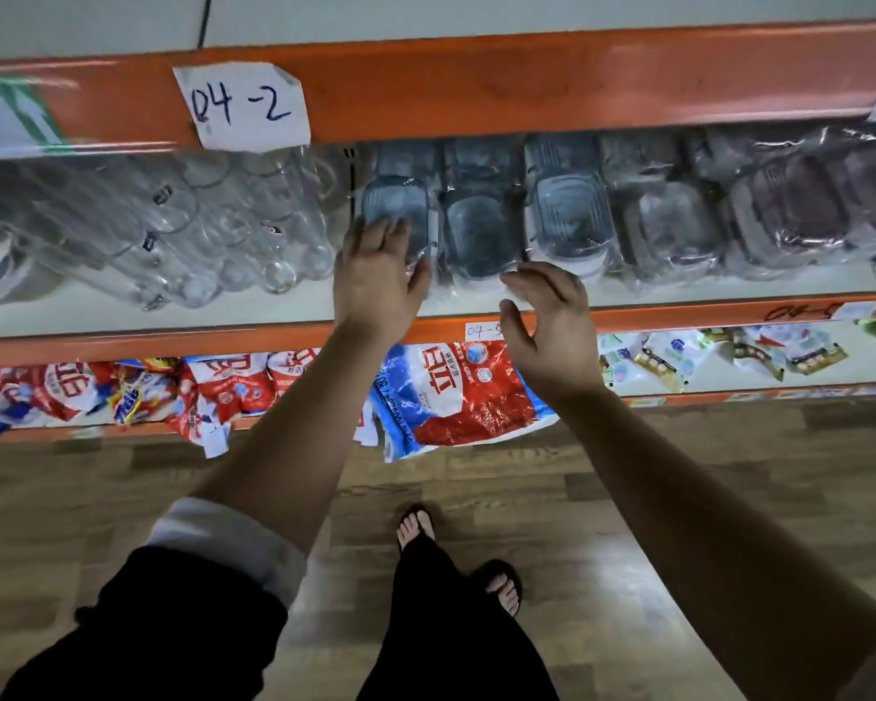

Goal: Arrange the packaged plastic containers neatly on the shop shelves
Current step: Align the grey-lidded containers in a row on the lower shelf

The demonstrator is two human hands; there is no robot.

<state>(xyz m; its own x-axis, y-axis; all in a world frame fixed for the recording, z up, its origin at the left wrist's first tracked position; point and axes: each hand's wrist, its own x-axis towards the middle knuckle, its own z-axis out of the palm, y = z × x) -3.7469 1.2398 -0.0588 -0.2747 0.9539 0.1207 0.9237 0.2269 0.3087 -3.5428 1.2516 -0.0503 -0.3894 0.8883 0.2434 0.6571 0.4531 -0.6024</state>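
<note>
A paper label marked "04-2" is stuck on the orange rail of the shop shelves. Everything here is placed from it.

Below the label and to its right, wrapped plastic containers lie on the white shelf board. Five packs can be counted across the front row: three bluish, one clear and one purplish at the far end. More sit behind them, but the blur hides how many.

The left hand is below the label and just to its right. Its fingers lie straight and flat on the first bluish pack, nearest the label, with the thumb spread to the side. The right hand is further right and lower, in front of the second pack. It is loosely spread with curved fingers and holds nothing. I cannot tell whether its fingertips touch the wrap.

Straight below the label and to its left lie clear glass cups, too many and too blurred to count.

Well below the label, one large red and blue bag hangs over the edge of the lower shelf. Lowest of all, two sandalled feet stand on the wooden floor.
</note>
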